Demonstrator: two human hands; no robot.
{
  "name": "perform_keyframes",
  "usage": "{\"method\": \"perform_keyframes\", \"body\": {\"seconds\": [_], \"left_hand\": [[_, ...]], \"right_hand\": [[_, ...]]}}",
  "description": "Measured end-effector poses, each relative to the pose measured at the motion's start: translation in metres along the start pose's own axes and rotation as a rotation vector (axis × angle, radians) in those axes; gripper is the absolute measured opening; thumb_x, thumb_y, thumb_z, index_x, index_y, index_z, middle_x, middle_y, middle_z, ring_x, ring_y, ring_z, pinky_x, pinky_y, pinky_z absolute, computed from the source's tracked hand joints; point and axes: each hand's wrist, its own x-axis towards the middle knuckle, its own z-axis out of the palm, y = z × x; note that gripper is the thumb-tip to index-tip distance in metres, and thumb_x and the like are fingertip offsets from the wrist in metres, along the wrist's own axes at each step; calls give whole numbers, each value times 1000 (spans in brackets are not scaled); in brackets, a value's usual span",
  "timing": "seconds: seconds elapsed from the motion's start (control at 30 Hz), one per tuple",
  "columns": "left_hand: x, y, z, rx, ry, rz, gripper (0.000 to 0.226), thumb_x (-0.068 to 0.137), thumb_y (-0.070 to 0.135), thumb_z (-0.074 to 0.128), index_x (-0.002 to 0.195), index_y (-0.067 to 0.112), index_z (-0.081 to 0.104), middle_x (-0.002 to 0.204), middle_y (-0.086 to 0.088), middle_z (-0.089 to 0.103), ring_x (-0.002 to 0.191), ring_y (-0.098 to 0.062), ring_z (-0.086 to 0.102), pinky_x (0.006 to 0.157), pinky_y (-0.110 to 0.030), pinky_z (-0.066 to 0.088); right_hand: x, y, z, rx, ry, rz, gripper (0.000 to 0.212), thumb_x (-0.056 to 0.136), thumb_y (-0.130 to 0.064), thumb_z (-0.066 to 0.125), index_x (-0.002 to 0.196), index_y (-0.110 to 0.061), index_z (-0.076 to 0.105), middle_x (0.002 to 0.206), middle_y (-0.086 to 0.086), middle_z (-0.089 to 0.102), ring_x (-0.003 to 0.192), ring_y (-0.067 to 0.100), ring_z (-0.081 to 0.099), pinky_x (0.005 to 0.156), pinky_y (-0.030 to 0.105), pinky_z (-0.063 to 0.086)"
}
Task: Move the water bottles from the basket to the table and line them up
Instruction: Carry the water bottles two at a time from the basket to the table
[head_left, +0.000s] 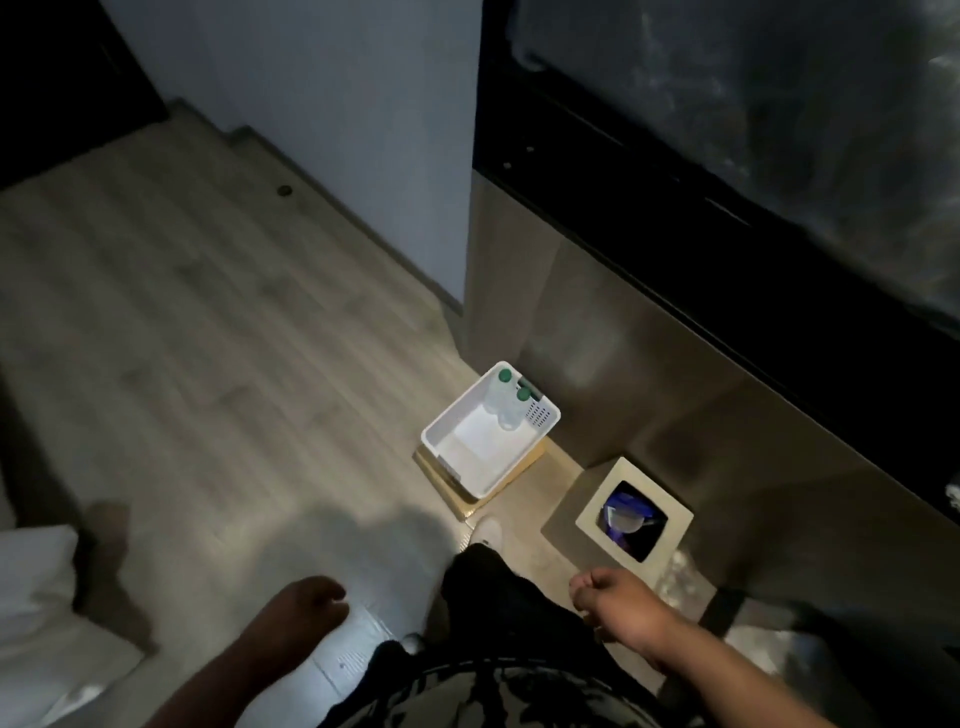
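Two hands hang low in the frame, both empty. The right hand (618, 603) is curled into a loose fist, forearm running in from the lower right. The left hand (298, 610) has its fingers bent inward, nothing between them, and lies in shadow. Ahead on the floor (182, 322) sits a white basket (457, 460) on a tan board (524, 465), holding clear bottles (506, 408) with green caps in its far corner. No writing is legible. A square bin (670, 525) stands just to the right.

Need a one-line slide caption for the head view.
Empty hands, left and right, above a white basket holding green-capped bottles.
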Motion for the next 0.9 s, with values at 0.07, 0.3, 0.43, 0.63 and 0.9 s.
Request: {"method": "perform_keyframes", "body": {"seconds": [0.07,0.3,0.43,0.63,0.9], "left_hand": [[20,23,-11,41,-10,15,17,88,18,66,106,20,67,110,-2,66,100,-12,62,82,-18,39],[123,102,-54,72,27,67,28,87,22,66,113,10,68,112,-7,69,95,-13,62,83,-22,41],[220,139,-52,92,21,144,23,88,18,66,110,11,68,107,-2,66,95,-10,60,83,-20,39],[393,182,-15,115,-38,271,26,87,23,65,110,13,68,98,3,63,89,-10,60,72,-18,41],[564,213,69,251,-133,495,54,82,18,71,132,14,51,129,-6,60,117,-21,57,95,-29,44]], "right_hand": [[23,-23,-14,5,7,-2,21,87,-5,54,70,-16,58,61,4,51,54,17,46,52,25,35],[113,-111,-56,35,93,-68,11,82,-13,62,72,-18,64,69,6,62,65,22,55,65,32,42],[186,-131,-63,81,199,-106,5,84,-16,65,80,-18,67,75,-1,68,69,18,59,71,28,46],[328,-138,-50,136,257,-139,18,81,-6,69,85,-22,63,80,1,66,69,18,60,72,29,48],[485,-123,-26,58,469,-249,50,76,-16,76,121,-27,59,110,-5,67,105,16,61,98,33,48]]}}
